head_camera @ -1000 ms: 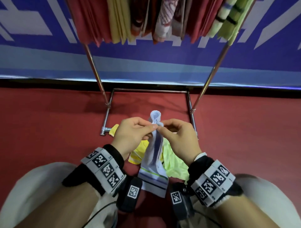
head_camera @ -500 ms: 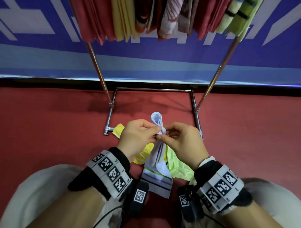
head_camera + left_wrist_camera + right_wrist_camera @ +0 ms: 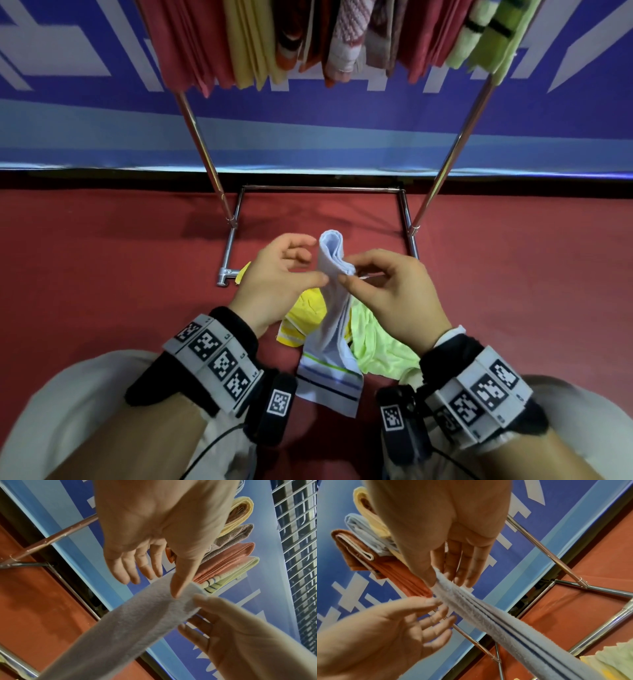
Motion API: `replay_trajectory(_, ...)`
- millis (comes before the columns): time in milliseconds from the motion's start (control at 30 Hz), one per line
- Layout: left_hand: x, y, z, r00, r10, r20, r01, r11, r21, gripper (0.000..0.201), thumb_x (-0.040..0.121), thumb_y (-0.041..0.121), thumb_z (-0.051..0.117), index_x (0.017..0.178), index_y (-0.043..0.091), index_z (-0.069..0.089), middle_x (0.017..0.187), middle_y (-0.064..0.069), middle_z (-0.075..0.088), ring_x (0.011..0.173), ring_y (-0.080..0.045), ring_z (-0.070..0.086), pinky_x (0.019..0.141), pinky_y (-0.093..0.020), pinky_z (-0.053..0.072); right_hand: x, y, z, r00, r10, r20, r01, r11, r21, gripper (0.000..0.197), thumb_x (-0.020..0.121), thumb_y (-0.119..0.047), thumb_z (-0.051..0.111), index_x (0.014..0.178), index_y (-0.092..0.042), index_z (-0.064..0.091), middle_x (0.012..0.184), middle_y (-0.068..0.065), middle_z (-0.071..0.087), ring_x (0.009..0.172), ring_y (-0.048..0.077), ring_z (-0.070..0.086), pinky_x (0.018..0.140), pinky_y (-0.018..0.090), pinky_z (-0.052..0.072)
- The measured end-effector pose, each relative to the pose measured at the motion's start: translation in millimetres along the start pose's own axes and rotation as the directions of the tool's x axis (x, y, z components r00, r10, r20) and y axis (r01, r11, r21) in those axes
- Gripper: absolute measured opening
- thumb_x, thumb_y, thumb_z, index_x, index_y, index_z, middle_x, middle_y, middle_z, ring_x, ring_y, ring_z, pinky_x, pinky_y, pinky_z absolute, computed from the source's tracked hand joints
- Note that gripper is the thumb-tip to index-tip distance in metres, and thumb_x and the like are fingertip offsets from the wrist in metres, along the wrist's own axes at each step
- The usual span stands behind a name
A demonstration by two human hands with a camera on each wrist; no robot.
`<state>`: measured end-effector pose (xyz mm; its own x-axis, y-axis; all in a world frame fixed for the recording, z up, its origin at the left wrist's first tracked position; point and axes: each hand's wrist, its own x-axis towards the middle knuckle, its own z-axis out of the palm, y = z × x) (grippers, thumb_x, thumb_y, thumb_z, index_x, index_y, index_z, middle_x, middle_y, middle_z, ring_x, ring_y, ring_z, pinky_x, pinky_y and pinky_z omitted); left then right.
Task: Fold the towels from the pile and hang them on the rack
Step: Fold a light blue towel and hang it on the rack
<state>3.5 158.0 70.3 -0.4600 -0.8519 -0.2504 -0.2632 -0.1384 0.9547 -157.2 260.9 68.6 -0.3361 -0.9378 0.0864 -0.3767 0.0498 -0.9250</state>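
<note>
Rack (image 3: 201,144) holds towels (image 3: 191,44); right hand (image 3: 394,298) pinches pale towel (image 3: 334,329).

Bright, even light; a soft shadow lies on the red floor (image 3: 102,274) beneath the rack (image 3: 198,144), whose chrome poles carry glare; head-view edges bow outward; wrist views render the towel (image 3: 137,622) and left hand (image 3: 385,628) soft, slightly blurred.
</note>
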Motion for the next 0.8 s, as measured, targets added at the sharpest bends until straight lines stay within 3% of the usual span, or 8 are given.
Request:
replay_trajectory(100,3,-9,-4,0.996,0.033,0.088,-0.040,0.996,0.081,0.096,0.048,0.030,0.089,0.136,0.042,0.053,0.129,0.018,0.062,0.123,-0.003,0.058,0.106,-0.036,0.049,-1,-5,-8,0.998,0.000,0.066,-0.006,0.995,0.097,0.023,0.086,-0.009,0.080,0.090,-0.031,0.076,0.091,-0.009,0.077,0.086,0.014,0.073,0.080,0.028,0.057)
replay_trajectory(167,2,-9,-6,0.988,0.050,0.146,-0.064,0.994,0.093,0.104,0.047,0.035,0.090,0.141,0.048,0.047,0.133,0.020,0.060,0.126,-0.002,0.056,0.109,-0.037,0.046,-1,-8,-13,0.996,0.009,0.090,-0.025,0.984,0.175,0.022,0.085,-0.006,0.079,0.092,-0.027,0.077,0.092,-0.004,0.079,0.087,0.015,0.074,0.082,0.030,0.058)
replay_trajectory(233,2,-6,-7,0.981,0.064,0.183,-0.081,0.993,0.090,0.093,0.051,0.036,0.091,0.137,0.043,0.055,0.128,0.014,0.067,0.123,-0.007,0.060,0.109,-0.040,0.046,0,-10,-17,0.996,0.012,0.086,-0.031,0.974,0.224,0.022,0.084,-0.004,0.079,0.090,-0.025,0.077,0.091,0.000,0.079,0.084,0.014,0.072,0.083,0.032,0.059)
replay_trajectory(333,0,0,-6,0.970,0.101,0.220,-0.115,0.992,0.050,0.052,0.063,0.033,0.088,0.113,0.023,0.075,0.111,0.001,0.076,0.110,-0.019,0.069,0.103,-0.054,0.049,0,-9,-19,0.998,0.020,0.064,-0.036,0.963,0.269,0.018,0.083,-0.003,0.080,0.090,-0.020,0.077,0.090,0.010,0.078,0.083,0.020,0.070,0.084,0.040,0.058)
replay_trajectory(433,-3,3,-5,0.977,0.124,0.176,-0.124,0.992,-0.010,0.026,0.075,0.019,0.086,0.100,0.013,0.080,0.101,-0.005,0.078,0.096,-0.019,0.071,0.099,-0.054,0.052,0,-9,-22,0.999,0.033,0.025,-0.039,0.952,0.303,0.016,0.083,-0.001,0.079,0.092,-0.014,0.077,0.091,0.016,0.077,0.083,0.021,0.068,0.084,0.041,0.058)
replay_trajectory(600,-10,13,-4,0.973,0.186,0.138,-0.182,0.982,-0.041,0.018,0.079,0.023,0.078,0.094,0.013,0.080,0.099,-0.012,0.077,0.088,-0.015,0.067,0.087,-0.043,0.054,-1,-15,-26,0.998,0.054,-0.011,-0.047,0.940,0.337,0.017,0.081,0.002,0.079,0.096,-0.006,0.076,0.093,0.021,0.075,0.082,0.022,0.067,0.081,0.038,0.059)
replay_trajectory(700,-16,20,-3,0.970,0.205,0.128,-0.201,0.979,-0.040,0.019,0.078,0.028,0.076,0.091,0.014,0.080,0.097,-0.005,0.078,0.085,-0.008,0.066,0.081,-0.033,0.053,-4,-20,-29,0.996,0.089,-0.018,-0.075,0.919,0.388,0.018,0.081,0.003,0.078,0.094,-0.010,0.075,0.085,0.010,0.077,0.080,0.016,0.069,0.075,0.029,0.060)
replay_trajectory(800,-24,35,-7,0.966,0.221,0.131,-0.219,0.975,-0.031,0.012,0.084,0.020,0.074,0.092,0.012,0.079,0.087,0.004,0.077,0.079,-0.004,0.066,0.074,-0.021,0.053,-8,-32,-33,0.997,0.071,-0.023,-0.056,0.913,0.405,0.015,0.083,0.005,0.076,0.093,-0.006,0.075,0.083,0.002,0.076,0.078,0.010,0.069,0.074,0.020,0.055)
